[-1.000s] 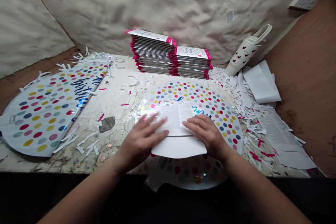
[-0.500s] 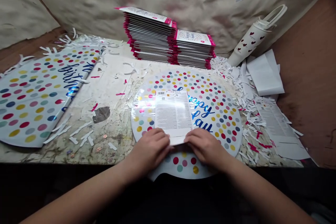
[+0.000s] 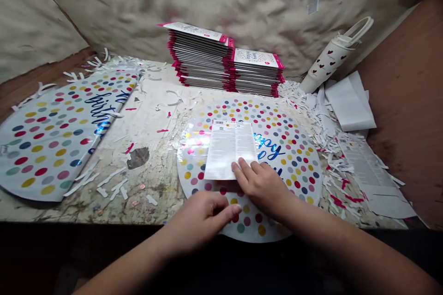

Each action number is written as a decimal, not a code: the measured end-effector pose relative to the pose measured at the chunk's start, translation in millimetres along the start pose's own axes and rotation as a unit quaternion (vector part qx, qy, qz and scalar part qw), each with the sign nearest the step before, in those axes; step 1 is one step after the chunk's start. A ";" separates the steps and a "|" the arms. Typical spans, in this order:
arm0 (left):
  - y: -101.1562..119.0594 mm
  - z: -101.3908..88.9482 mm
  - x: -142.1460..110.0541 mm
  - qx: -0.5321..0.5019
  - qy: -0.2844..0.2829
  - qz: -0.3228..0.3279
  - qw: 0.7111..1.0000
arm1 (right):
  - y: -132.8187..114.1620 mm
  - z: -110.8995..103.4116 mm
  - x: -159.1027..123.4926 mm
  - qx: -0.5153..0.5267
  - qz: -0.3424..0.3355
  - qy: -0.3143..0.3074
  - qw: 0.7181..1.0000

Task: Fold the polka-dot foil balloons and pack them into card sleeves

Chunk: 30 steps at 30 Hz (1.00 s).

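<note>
A round foil balloon [image 3: 301, 147], white with coloured dots and blue lettering, lies flat in front of me. On its middle rests a folded printed leaflet [image 3: 226, 147] with small text and a barcode. My right hand [image 3: 261, 186] presses the leaflet's lower right corner, its fingers laid out over the paper. Just below the leaflet, my left hand [image 3: 202, 216] rests over the balloon's lower left edge. Its thumb points right, apart from the bent fingers, whose tips are partly hidden; I see nothing held in it.
Another dotted balloon [image 3: 51, 143] lies folded at the left. Pink-edged packs [image 3: 204, 57] stand in two stacks at the back. A white tumbler with hearts [image 3: 327, 64], paper shreds [image 3: 311, 106], folded white paper [image 3: 351, 101] and a printed sheet [image 3: 374, 175] are at the right.
My left hand has let go of the leaflet's lower edge and moved down. My right hand has slid from that edge onto the leaflet. The view has shifted slightly.
</note>
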<state>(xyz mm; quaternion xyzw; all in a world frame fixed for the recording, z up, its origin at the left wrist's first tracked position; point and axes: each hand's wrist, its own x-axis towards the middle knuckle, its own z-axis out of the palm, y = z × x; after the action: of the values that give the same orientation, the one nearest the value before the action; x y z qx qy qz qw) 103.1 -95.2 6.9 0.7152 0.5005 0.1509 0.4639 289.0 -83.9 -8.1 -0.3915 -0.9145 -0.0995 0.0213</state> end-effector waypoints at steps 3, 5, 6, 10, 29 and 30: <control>-0.2 8.4 -1.5 -0.339 -0.102 -0.105 0.929 | -4.1 -10.2 -0.4 -0.032 -0.027 0.093 0.995; -5.1 12.1 5.1 -0.497 -0.026 -0.134 0.857 | -8.3 -13.9 -3.7 -0.018 -0.039 0.166 0.985; -7.5 13.1 8.9 -0.536 0.018 -0.141 0.832 | -10.6 -14.1 -5.8 -0.005 -0.041 0.197 0.979; -8.9 15.1 18.2 -0.593 0.103 -0.188 0.776 | -17.1 -9.1 -13.0 0.039 -0.027 0.278 0.959; -9.8 18.0 16.1 -0.447 0.137 -0.049 0.883 | 4.4 -13.3 -0.1 0.506 0.188 0.050 0.841; -9.9 13.5 16.4 -0.405 0.160 -0.033 0.900 | 13.6 -17.9 -7.1 0.520 0.163 -0.017 0.838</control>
<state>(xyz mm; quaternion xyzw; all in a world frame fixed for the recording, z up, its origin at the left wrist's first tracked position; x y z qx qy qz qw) 114.0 -87.4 -12.3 0.4150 0.4867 0.4379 0.6318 303.0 -83.3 10.9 -0.4679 -0.7549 0.4025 0.2219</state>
